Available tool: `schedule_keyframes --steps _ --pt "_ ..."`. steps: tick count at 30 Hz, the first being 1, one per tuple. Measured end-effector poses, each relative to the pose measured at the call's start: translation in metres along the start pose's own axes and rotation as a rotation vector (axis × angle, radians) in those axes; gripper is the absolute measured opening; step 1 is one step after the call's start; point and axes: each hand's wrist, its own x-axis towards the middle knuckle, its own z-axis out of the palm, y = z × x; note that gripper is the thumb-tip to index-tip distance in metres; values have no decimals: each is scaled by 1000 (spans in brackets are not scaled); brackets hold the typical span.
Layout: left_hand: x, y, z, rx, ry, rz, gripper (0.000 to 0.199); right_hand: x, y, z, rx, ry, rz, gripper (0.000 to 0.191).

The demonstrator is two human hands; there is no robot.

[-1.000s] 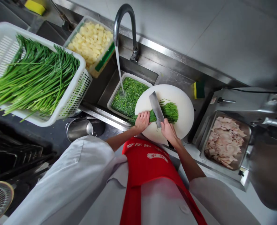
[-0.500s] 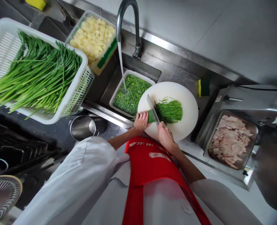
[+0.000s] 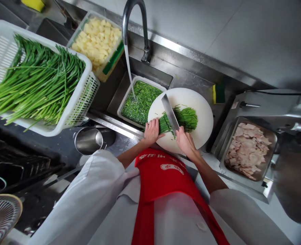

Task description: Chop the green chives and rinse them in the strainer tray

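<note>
**Greens under a knife on a round board**

The green stalks [image 3: 188, 117] lie in a bundle across the middle of the white board [image 3: 203, 132], their cut ends showing towards three o'clock. They look wet, so they are probably light, limp and slippery: loose pieces may slide apart, while a tight bundle should hold its shape. The best place to take hold is across the whole width, with flat, gentle fingers, as squeezing could bruise them.

The left hand [image 3: 152, 132] has its grip closed over the bundle at the board's eight o'clock edge. The right hand [image 3: 186, 141], near six o'clock, has its grip wrapped round the handle of the knife [image 3: 170, 112], whose broad blade slants over the stalks towards eleven.

Beyond the board, a tub [image 3: 124, 100] of chopped greens sits at ten o'clock under the running tap [image 3: 125, 29]. The slatted basket [image 3: 87, 64] of long stalks is farther out, between nine and ten; a meat tray [image 3: 273, 146] lies between three and four.
</note>
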Motion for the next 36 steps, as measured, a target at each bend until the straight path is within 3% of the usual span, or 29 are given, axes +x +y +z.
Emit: schedule_keyframes --steps 3,7,15,20,24,28,32,36 --pt "-13 -13 -3 -40 21 -24 102 -14 -14 6 -53 -15 -32 36" --pt "-21 -14 4 -17 10 -7 94 -16 -28 23 -97 -68 -89 30" --pt "-22 -8 24 59 -69 13 73 16 -48 40 -47 -81 -93 39" --pt "-11 3 26 22 -50 -29 71 33 -21 24 37 -82 -92 37" --pt "3 18 17 -49 -15 -15 71 22 4 9 38 -51 -35 36" --pt "-6 1 8 -249 62 -23 83 -2 -3 5 -30 -12 -9 38" --pt "-19 -22 17 -391 128 72 62 -13 -21 15 -71 -48 -71 36" --pt "-16 -26 34 -385 127 150 44 -8 -32 29 -95 -75 -75 36"
